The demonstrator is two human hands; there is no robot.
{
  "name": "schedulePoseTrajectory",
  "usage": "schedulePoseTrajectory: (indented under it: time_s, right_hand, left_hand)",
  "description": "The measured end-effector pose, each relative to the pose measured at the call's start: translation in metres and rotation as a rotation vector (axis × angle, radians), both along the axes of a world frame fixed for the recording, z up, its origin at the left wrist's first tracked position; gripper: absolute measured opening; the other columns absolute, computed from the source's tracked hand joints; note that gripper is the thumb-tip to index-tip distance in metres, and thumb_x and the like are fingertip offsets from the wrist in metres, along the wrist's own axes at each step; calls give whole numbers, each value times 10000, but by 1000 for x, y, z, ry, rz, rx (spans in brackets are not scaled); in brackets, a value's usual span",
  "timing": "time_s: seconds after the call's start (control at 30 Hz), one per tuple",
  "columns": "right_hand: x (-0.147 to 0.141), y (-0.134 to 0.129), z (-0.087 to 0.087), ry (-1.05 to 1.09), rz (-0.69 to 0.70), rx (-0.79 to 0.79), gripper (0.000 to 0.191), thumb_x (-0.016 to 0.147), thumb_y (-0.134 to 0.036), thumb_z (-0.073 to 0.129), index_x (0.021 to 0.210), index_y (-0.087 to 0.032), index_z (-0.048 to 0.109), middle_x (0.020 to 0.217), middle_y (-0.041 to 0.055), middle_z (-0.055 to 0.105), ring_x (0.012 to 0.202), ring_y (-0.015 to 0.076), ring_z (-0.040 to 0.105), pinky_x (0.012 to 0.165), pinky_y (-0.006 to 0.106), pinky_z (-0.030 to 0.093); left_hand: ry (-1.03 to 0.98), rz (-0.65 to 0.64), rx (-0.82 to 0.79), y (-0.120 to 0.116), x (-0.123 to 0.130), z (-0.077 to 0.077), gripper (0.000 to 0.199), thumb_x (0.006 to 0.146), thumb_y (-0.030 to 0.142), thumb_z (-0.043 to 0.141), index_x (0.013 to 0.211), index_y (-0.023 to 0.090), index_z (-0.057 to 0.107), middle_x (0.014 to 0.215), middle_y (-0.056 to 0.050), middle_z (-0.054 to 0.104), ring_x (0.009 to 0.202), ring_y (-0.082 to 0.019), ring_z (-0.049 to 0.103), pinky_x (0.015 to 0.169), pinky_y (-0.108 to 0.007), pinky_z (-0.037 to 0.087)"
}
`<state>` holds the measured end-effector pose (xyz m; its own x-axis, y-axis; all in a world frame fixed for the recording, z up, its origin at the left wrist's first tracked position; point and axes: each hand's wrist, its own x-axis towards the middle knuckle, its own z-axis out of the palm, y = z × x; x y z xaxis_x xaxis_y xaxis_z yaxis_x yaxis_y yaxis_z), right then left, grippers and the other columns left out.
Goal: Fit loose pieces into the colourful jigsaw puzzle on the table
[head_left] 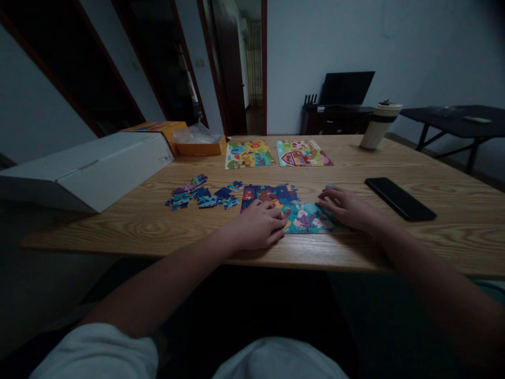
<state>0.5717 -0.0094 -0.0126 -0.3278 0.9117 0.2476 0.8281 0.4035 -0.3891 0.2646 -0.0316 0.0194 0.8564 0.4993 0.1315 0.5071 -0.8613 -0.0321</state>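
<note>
A partly joined jigsaw puzzle (303,218) in blue and teal, with a white rabbit on it, lies flat near the table's front edge. My left hand (262,223) rests on its left part, fingers spread and slightly bent. At the puzzle's right side, my right hand (345,206) lies palm down with its fingers apart, touching the edge pieces. Whatever is under either palm is hidden. Loose dark blue puzzle pieces (207,199) sit in a pile left of the puzzle.
Behind are two colourful finished puzzles (250,155), (303,153) side by side. A white box (114,168) and an orange tray (201,148) with plastic stand at the left. A black phone (399,198) and a cup (379,126) are on the right of the wooden table (158,231).
</note>
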Motion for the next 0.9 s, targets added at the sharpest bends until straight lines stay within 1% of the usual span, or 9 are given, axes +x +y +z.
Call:
schedulePoseTrajectory:
  time_s: [0.1,0.17,0.23,0.3,0.37,0.5,0.6,0.77,0.9]
  right_hand:
    - [4,2,0,28,-31,14,400,976,-516,457,1104,-241,719,1170,113,711,1062,298,673,943,435,530]
    - [9,2,1,48,-77,25,403,963,-529,473,1107,-241,716,1165,107,716,1049,294,680,928,412,533]
    - [14,4,2,72,-136,30,409,945,-538,500,1118,-232,709,1143,111,725,1021,299,687,898,411,539]
    - [19,6,2,95,-190,21,418,932,-539,517,1126,-220,704,1131,120,728,988,306,693,859,418,546]
    - [24,9,1,106,-223,-4,421,926,-536,526,1137,-216,701,1125,127,730,948,305,698,814,416,552]
    - [30,16,-4,100,-228,-37,435,905,-544,560,1170,-226,695,1098,121,738,887,288,702,759,391,550]
    - [33,19,-8,94,-235,-47,458,892,-550,578,1185,-218,697,1052,123,743,811,273,699,704,370,542]
    - [36,23,-11,80,-257,-47,489,891,-579,573,1188,-213,705,921,119,746,745,272,690,667,369,531]
    - [38,23,-12,100,-232,-45,463,888,-569,581,1167,-222,708,972,111,750,759,255,693,672,349,530]
  left_hand:
    - [29,51,-7,-7,3,1,318,1008,385,465,1144,227,704,1178,-87,693,1077,-270,578,961,-437,396]
    - [27,48,-24,-11,2,1,336,1005,399,474,1194,226,691,1257,-85,676,1123,-274,574,988,-438,393]
    - [1,16,-48,-11,-8,3,341,1003,398,484,1224,233,685,1312,-68,664,1190,-262,561,1042,-426,375]
    - [-29,39,-55,-5,-27,7,342,1006,386,479,1240,250,687,1325,-52,669,1243,-244,551,1102,-421,337]
    - [-44,183,-32,6,-55,14,362,1004,382,464,1251,250,693,1325,-59,674,1260,-244,558,1132,-433,313]
    - [55,558,3,32,-113,26,416,957,418,490,1256,217,700,1350,-88,654,1247,-291,569,1100,-420,364]
    - [164,671,-42,43,-135,25,433,937,485,505,1255,261,696,1313,-77,673,1226,-311,577,1065,-429,393]
    - [204,683,-25,48,-133,18,450,917,542,504,1199,262,716,1223,-100,705,1165,-327,600,1011,-441,418]
    - [199,722,-33,56,-126,22,430,895,545,520,1140,270,743,1125,-106,732,1072,-322,636,924,-417,463]
